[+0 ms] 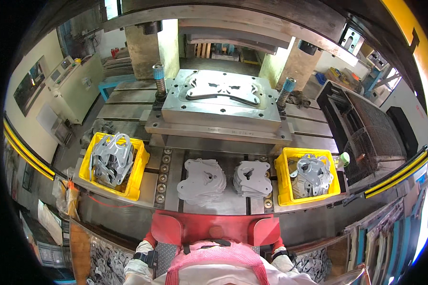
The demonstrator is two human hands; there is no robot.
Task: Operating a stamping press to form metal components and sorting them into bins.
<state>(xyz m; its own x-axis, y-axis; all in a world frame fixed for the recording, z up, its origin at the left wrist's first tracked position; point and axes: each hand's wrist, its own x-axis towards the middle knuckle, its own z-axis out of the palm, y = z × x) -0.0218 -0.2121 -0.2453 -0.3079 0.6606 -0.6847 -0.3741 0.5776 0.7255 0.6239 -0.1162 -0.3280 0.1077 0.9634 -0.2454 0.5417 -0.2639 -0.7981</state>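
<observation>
Both my hands are down at a red metal panel [199, 228] with two rounded shields, close in front of my body. My left hand [150, 239], in something red, sits at the left shield. At the right shield is my right hand [277, 243], also in red. The shields hide the fingers of both. Beyond the panel stand two stacks of flat grey metal plates, a left stack [202, 180] and a right stack [253, 177]. Farther back, a shaped metal plate [223, 89] with cut-outs lies on the steel die block [221, 115].
A yellow bin [135, 190] of grey metal parts stands left of the stacks, another yellow bin [284, 194] to their right. Spring-wrapped guide posts, a left one [160, 83] and a right one [285, 92], rise beside the die. Yellow-black bars [397, 173] flank both sides.
</observation>
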